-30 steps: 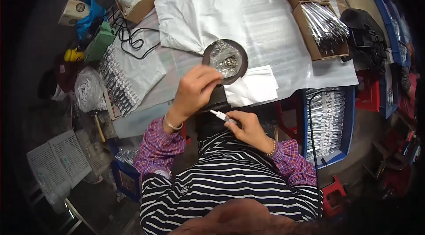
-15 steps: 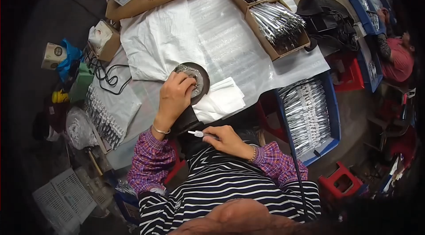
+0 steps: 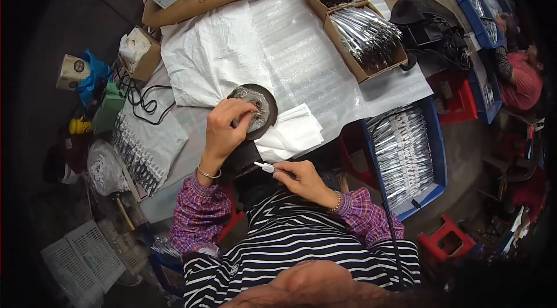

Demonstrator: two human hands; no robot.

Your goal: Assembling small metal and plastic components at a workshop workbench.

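While the right hand (image 3: 302, 181) grips a white piece (image 3: 267, 167), its tip points left, long axis slanting slightly forward

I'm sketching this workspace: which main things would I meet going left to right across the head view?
Yellow object, green box, left hand, white-tipped piece, right hand, blue crate, person in pink.

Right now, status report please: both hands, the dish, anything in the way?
Left hand over dark round dish, grip unclear. Right hand holding slim white-ended piece. White sheets close by dish's right side, blocking neither hand.
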